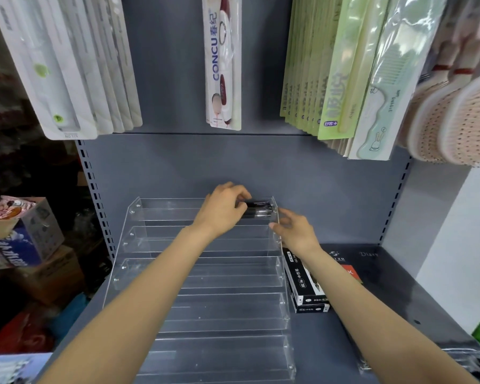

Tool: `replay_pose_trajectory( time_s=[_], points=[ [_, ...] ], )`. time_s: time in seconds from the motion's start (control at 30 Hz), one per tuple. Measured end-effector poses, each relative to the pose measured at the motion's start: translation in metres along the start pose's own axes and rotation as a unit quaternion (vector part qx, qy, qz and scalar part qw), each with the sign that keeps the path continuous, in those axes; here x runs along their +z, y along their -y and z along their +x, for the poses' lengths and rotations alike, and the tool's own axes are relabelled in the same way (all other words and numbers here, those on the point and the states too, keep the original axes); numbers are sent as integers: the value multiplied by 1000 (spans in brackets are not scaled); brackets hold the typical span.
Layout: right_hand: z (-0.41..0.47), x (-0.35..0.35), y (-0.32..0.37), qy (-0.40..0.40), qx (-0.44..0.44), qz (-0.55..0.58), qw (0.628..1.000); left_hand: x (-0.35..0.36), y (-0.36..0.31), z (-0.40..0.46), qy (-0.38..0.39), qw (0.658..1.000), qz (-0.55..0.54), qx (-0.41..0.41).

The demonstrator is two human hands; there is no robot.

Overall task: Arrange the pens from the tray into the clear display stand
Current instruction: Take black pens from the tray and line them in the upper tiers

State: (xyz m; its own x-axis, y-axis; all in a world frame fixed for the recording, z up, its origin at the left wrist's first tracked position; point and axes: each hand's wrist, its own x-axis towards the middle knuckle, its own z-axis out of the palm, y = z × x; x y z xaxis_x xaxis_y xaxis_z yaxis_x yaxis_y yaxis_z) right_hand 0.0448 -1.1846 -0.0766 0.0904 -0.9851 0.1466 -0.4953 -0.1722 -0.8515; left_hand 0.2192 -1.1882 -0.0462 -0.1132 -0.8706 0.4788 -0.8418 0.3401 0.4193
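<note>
A clear acrylic display stand (155,245) with several stepped tiers sits on the grey shelf. A bundle of black pens (259,208) lies at the right end of its top tier. My left hand (222,207) is closed around the left end of these pens. My right hand (295,231) hovers just to the right of the stand's side wall, fingers spread, holding nothing. The lower tiers hold no pens. No tray is clearly visible.
Black-and-white pen boxes (305,284) lie right of the stand, under my right forearm. Dark notebooks (369,256) lie further right. Packaged combs (377,87) and brushes (455,112) hang overhead. Cardboard boxes (25,234) stand at the left, beyond the shelf post.
</note>
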Motion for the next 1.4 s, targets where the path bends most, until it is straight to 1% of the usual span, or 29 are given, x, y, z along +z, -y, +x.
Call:
replay_pose_trajectory(
  time_s=[0.07, 0.13, 0.23, 0.3, 0.37, 0.43, 0.57, 0.63, 0.7, 0.77, 0.83, 1.0, 1.1, 1.17, 1.27, 1.4],
  points=[
    [-7, -1, 0, -14, -26, -11, 1000, -1, -6, -12, -51, 999, -10, -4],
    [-16, -1, 2, -41, -74, -48, 995, -2, -13, -29, -93, 995, -21, -12],
    [-34, 5, 10, -53, -145, -74, 985, -6, -14, -57, -144, 988, -40, -50],
    [-45, 14, 19, -30, -166, -51, 984, -10, -10, -78, -162, 982, -54, -86],
    [-56, 29, 29, 11, -167, -23, 986, -20, -4, -102, -161, 977, -60, -125],
    [-69, 50, 41, 54, -168, -21, 984, -34, 8, -129, -157, 972, -55, -169],
    [-103, 115, 72, 128, -169, -14, 977, -80, 51, -194, -183, 957, -30, -224],
    [-115, 139, 87, 150, -168, -1, 974, -99, 68, -217, -188, 952, -16, -240],
    [-132, 185, 110, 172, -180, 5, 969, -127, 99, -250, -185, 947, -12, -262],
    [-149, 232, 135, 192, -192, 8, 962, -155, 138, -280, -173, 943, -10, -284],
    [-167, 279, 157, 208, -187, 11, 960, -181, 174, -307, -140, 942, -6, -305],
    [-196, 386, 179, 258, -116, -7, 959, -213, 248, -363, -63, 932, -4, -356],
    [-210, 434, 168, 283, -68, -45, 956, -208, 285, -388, -18, 925, -21, -380],
    [-218, 456, 155, 297, -23, -77, 952, -198, 305, -399, 13, 926, -21, -377],
    [-224, 479, 128, 305, 33, -118, 944, -179, 330, -409, 56, 925, -27, -374],
    [-224, 497, 95, 310, 74, -178, 931, -153, 361, -425, 147, 916, -11, -373]
  ],
)
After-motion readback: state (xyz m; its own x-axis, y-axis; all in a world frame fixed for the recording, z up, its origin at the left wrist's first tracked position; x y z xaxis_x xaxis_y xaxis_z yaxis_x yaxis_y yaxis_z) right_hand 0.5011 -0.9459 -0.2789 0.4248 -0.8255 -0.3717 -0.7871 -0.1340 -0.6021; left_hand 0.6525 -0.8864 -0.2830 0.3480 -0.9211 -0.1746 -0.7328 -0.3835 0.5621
